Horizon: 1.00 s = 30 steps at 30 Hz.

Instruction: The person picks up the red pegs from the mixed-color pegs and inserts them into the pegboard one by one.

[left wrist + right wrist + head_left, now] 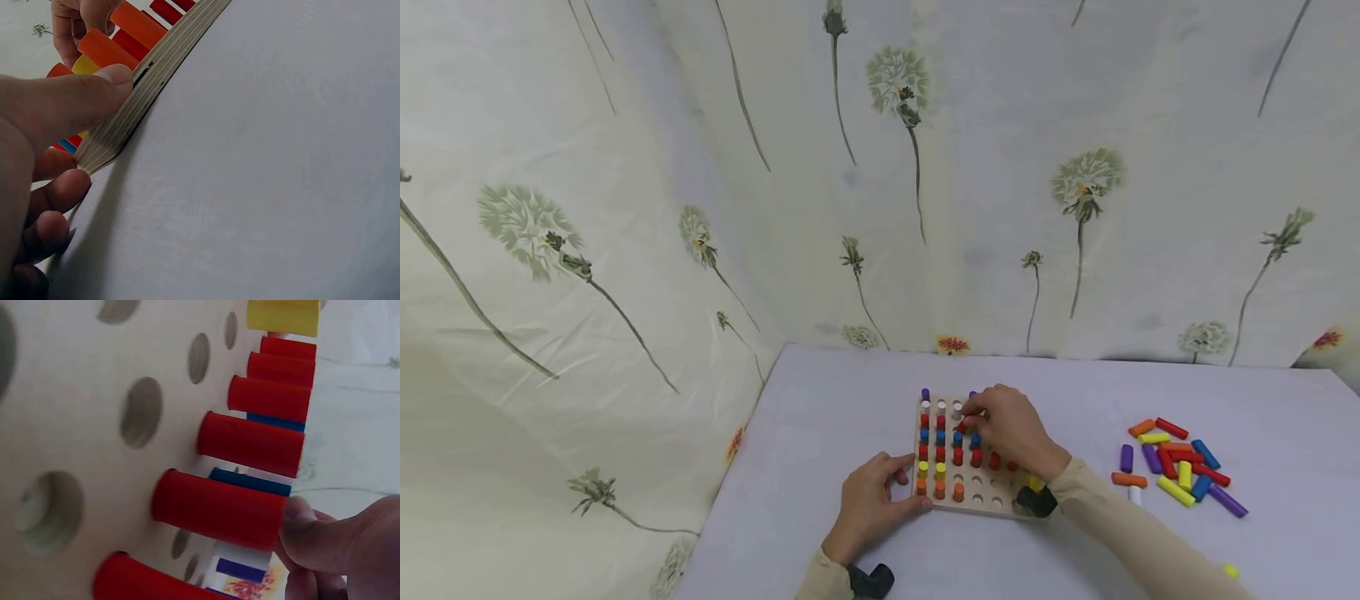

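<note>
Right hand (1011,433) over pegboard (992,492) — pinched peg mostly hidden.

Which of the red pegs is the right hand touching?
The red peg whose top the right hand fingertips press, with a blue peg directly behind it.

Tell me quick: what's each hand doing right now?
Left hand: holding the near left corner of the wooden pegboard, thumb on top, fingers curled at its edge.
Right hand: fingertips pinching a red peg standing in the board.
</note>
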Each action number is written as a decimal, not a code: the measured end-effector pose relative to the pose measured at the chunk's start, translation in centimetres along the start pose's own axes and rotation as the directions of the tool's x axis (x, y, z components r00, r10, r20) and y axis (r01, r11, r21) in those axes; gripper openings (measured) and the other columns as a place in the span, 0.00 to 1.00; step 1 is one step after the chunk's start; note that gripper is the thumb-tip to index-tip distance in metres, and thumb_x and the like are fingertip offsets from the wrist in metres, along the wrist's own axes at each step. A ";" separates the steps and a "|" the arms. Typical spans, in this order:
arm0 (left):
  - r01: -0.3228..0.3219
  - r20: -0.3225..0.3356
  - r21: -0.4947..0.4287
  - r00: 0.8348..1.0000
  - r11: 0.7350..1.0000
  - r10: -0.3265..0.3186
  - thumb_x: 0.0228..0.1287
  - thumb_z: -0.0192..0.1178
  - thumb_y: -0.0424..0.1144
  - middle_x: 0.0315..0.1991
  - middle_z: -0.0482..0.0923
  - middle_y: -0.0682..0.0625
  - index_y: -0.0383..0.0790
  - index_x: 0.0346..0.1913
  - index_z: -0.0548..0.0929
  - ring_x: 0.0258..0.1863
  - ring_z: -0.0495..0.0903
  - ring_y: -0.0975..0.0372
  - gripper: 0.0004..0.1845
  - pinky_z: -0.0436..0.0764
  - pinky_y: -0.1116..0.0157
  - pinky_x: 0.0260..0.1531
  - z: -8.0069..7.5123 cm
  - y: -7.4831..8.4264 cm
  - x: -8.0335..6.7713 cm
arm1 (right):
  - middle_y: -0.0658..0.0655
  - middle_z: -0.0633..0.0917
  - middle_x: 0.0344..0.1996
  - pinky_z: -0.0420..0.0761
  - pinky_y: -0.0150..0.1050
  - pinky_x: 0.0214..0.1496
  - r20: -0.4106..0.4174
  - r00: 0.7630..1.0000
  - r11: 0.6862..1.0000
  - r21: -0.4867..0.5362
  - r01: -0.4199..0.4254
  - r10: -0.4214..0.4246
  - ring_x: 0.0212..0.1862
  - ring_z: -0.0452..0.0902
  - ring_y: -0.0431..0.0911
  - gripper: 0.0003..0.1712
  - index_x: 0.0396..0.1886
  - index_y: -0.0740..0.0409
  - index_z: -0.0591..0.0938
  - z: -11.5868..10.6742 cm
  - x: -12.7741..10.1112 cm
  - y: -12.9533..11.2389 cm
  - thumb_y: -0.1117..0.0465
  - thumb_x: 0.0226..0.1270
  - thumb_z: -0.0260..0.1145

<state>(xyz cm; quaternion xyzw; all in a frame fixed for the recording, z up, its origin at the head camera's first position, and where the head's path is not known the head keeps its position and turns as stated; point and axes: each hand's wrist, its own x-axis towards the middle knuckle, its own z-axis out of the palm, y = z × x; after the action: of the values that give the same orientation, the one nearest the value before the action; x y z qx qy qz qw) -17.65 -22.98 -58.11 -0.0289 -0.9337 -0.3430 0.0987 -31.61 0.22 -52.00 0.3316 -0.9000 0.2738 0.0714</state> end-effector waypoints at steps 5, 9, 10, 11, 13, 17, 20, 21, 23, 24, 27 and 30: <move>0.002 -0.001 -0.014 1.000 1.000 -0.002 0.53 0.80 0.61 0.34 0.79 0.61 0.50 0.62 0.89 0.24 0.65 0.74 0.34 0.62 0.73 0.26 0.1 0.0 -0.1 | 0.46 0.91 0.30 0.81 0.44 0.43 0.054 0.998 1.000 -0.008 0.024 -0.024 0.35 0.79 0.40 0.03 0.38 0.54 0.94 -0.5 0.5 -0.2 0.63 0.66 0.78; 0.011 0.008 -0.021 1.000 1.000 -0.011 0.53 0.80 0.61 0.34 0.79 0.61 0.50 0.62 0.89 0.24 0.64 0.74 0.34 0.62 0.73 0.25 0.1 0.1 -0.2 | 0.47 0.92 0.31 0.84 0.46 0.43 0.079 0.997 0.999 0.032 -0.002 -0.001 0.35 0.83 0.40 0.02 0.37 0.56 0.93 -0.8 0.5 -0.1 0.63 0.67 0.77; 0.012 0.009 -0.021 1.000 1.000 -0.012 0.53 0.80 0.61 0.34 0.79 0.61 0.50 0.62 0.89 0.24 0.64 0.74 0.34 0.62 0.73 0.25 0.1 0.0 -0.2 | 0.47 0.92 0.31 0.85 0.46 0.43 0.083 0.997 0.999 0.038 -0.010 0.007 0.34 0.83 0.40 0.03 0.38 0.57 0.93 -0.8 0.5 0.0 0.62 0.68 0.77; 0.013 0.009 -0.020 1.000 1.000 -0.013 0.53 0.80 0.61 0.34 0.79 0.61 0.50 0.62 0.89 0.24 0.64 0.74 0.34 0.62 0.73 0.25 0.1 0.0 -0.2 | 0.47 0.92 0.31 0.85 0.46 0.43 0.084 0.996 0.999 0.045 -0.018 0.015 0.34 0.83 0.40 0.03 0.38 0.57 0.93 -0.8 0.5 0.0 0.62 0.68 0.77; 0.011 0.007 -0.015 1.000 1.000 -0.011 0.53 0.80 0.61 0.34 0.79 0.61 0.50 0.62 0.89 0.24 0.64 0.74 0.34 0.62 0.73 0.26 0.1 0.0 -0.3 | 0.47 0.92 0.31 0.85 0.46 0.43 0.086 0.996 0.998 0.051 -0.026 0.022 0.35 0.83 0.39 0.03 0.38 0.56 0.92 -0.8 0.5 0.1 0.61 0.68 0.77; 0.004 0.001 -0.007 1.000 1.000 -0.004 0.53 0.80 0.61 0.34 0.78 0.62 0.50 0.62 0.89 0.24 0.64 0.74 0.34 0.62 0.73 0.25 0.1 -0.1 -0.3 | 0.46 0.91 0.31 0.84 0.44 0.43 0.093 0.995 0.998 0.051 -0.024 0.019 0.33 0.81 0.38 0.03 0.37 0.55 0.92 -0.7 0.7 0.0 0.61 0.69 0.76; 0.005 0.005 -0.007 1.000 1.000 -0.005 0.53 0.80 0.61 0.34 0.79 0.62 0.51 0.62 0.88 0.24 0.64 0.74 0.34 0.62 0.73 0.26 0.2 -0.1 -0.2 | 0.45 0.91 0.30 0.82 0.43 0.42 0.103 0.995 0.999 0.045 -0.015 0.010 0.32 0.80 0.37 0.02 0.35 0.54 0.92 -0.7 0.8 -0.1 0.61 0.69 0.76; 0.006 0.006 -0.008 1.000 1.000 -0.006 0.53 0.80 0.61 0.34 0.79 0.62 0.51 0.62 0.88 0.24 0.64 0.74 0.34 0.62 0.73 0.26 0.3 -0.1 -0.2 | 0.45 0.91 0.30 0.82 0.42 0.42 0.106 0.994 0.999 0.043 -0.013 0.008 0.32 0.80 0.37 0.02 0.35 0.54 0.92 -0.7 0.8 -0.1 0.61 0.69 0.76; 0.006 0.008 -0.008 1.000 1.000 -0.006 0.53 0.80 0.61 0.34 0.79 0.61 0.51 0.62 0.88 0.24 0.64 0.74 0.34 0.62 0.73 0.26 0.3 -0.1 -0.2 | 0.45 0.91 0.29 0.83 0.43 0.42 0.116 0.993 0.999 0.035 -0.007 0.003 0.32 0.80 0.37 0.03 0.34 0.54 0.92 -0.7 0.8 -0.1 0.61 0.68 0.77; 0.007 0.009 -0.010 1.000 1.000 -0.007 0.53 0.80 0.61 0.34 0.79 0.61 0.51 0.62 0.88 0.24 0.64 0.74 0.34 0.62 0.73 0.26 0.3 -0.1 -0.2 | 0.44 0.91 0.29 0.83 0.43 0.42 0.122 0.993 1.000 0.029 -0.006 0.003 0.32 0.80 0.37 0.02 0.34 0.54 0.92 -0.7 0.8 -0.2 0.61 0.67 0.77; 0.003 0.006 -0.009 1.000 1.000 -0.003 0.53 0.80 0.61 0.34 0.79 0.61 0.50 0.62 0.88 0.24 0.64 0.74 0.34 0.62 0.73 0.26 0.2 -0.1 -0.1 | 0.44 0.90 0.29 0.84 0.46 0.45 0.133 0.991 1.000 0.003 0.006 -0.006 0.34 0.79 0.39 0.02 0.34 0.53 0.92 -0.7 1.0 -0.3 0.61 0.66 0.78; -0.005 -0.001 -0.006 1.000 1.000 0.005 0.53 0.80 0.60 0.34 0.79 0.61 0.50 0.62 0.89 0.23 0.64 0.74 0.34 0.62 0.74 0.25 0.0 -0.1 0.0 | 0.44 0.90 0.28 0.84 0.49 0.47 0.135 0.990 0.999 -0.026 0.028 -0.024 0.35 0.79 0.41 0.03 0.32 0.51 0.92 -0.7 1.4 -0.7 0.62 0.65 0.79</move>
<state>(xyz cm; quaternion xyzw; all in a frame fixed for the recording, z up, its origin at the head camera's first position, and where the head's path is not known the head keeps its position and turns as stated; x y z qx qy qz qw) -17.64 -23.01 -58.18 -0.0316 -0.9325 -0.3455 0.1000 -32.29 -0.66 -50.70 0.3602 -0.9021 0.2370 0.0186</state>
